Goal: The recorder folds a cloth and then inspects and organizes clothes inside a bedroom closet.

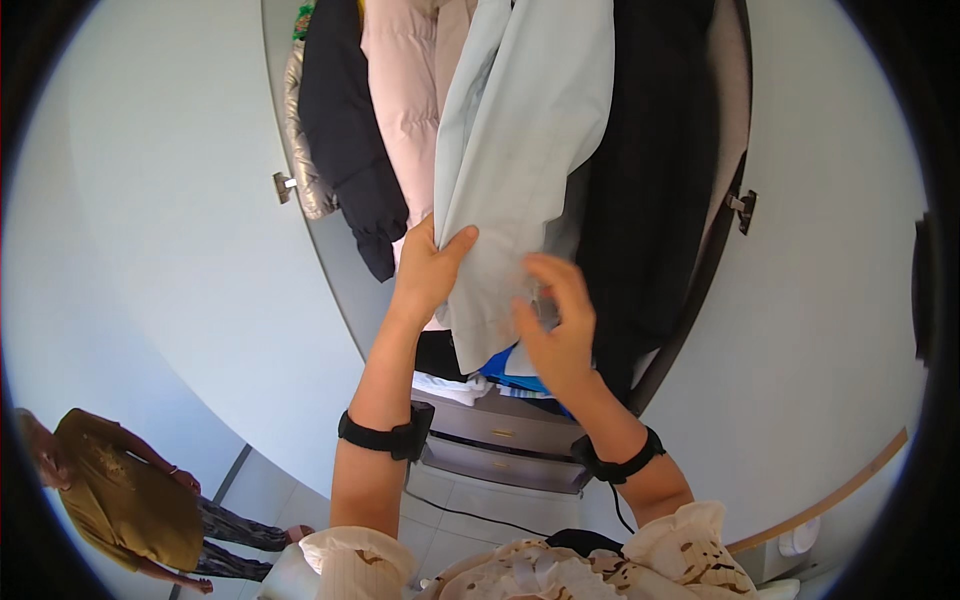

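Note:
A pale grey garment (525, 142) hangs in front of me in an open wardrobe. My left hand (433, 270) grips its left edge, thumb on the front and fingers behind. By the garment's right edge is my right hand (559, 319), blurred, its thumb and fingers apart; whether it touches the cloth cannot be told. A pink padded coat (401, 97) and a black jacket (345, 127) hang to the left, a long black garment (645, 172) to the right. Black straps circle both my forearms.
White wardrobe doors (172, 150) (825, 285) stand open on both sides. Folded clothes (457, 388) lie below the hanging ones, above two drawers (502, 433). A black cable (480, 516) runs across the tiled floor. Another person (135, 487) stands at the lower left.

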The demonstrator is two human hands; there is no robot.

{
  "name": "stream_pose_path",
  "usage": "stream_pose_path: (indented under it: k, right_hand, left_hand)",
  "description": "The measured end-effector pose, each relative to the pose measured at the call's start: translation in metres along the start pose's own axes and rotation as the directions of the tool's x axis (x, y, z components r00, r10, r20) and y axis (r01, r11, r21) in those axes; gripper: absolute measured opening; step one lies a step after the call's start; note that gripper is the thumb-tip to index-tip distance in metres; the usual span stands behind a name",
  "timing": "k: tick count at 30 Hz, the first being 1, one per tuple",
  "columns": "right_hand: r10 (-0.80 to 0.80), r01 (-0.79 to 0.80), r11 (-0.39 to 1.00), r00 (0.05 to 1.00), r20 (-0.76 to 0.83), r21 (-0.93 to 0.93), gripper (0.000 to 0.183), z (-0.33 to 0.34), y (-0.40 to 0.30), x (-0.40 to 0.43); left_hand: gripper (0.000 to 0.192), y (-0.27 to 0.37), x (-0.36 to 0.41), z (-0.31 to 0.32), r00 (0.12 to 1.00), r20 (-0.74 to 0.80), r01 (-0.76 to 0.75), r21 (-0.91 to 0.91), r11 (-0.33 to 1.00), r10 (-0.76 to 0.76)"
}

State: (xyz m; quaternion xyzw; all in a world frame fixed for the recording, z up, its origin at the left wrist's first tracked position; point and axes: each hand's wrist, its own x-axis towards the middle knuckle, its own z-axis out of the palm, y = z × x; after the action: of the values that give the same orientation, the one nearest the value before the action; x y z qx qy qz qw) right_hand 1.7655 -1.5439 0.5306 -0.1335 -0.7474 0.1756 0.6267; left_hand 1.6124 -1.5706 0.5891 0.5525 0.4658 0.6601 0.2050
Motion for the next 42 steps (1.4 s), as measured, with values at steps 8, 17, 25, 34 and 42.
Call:
stream_pose_path:
  k: [8,17,25,34,42]
  right_hand:
    - [0.369,-0.299,0.911,0.898,-0.239,0.283,0.072,0.005,0.008,0.063]
    - [0.592,-0.398,0.432,0.802,0.078,0.809,0.049,0.001,0.011,0.109]
    - [0.456,-0.331,0.379,0.879,0.136,0.864,0.047,-0.009,-0.001,0.102]
    - [0.240,0.013,0.929,0.737,-0.632,0.369,0.045,0.002,-0.003,0.095]
    - [-0.477,0.292,0.826,0.819,-0.320,-0.483,0.027,-0.008,-0.008,0.090]
  left_hand:
    - [0.026,0.006,-0.003,0.002,1.000,-0.004,0.027,0.003,1.000,-0.027]
    - [0.037,0.002,0.001,0.007,0.959,-0.190,-0.145,0.309,0.940,0.210]
    - [0.030,0.067,0.021,0.035,0.924,-0.089,-0.305,0.414,0.857,0.372]
    - [0.016,0.072,0.024,0.034,0.999,0.038,0.040,-0.094,0.995,-0.037]
    - [0.015,0.073,0.020,0.033,0.995,0.094,0.032,-0.188,0.982,-0.014]
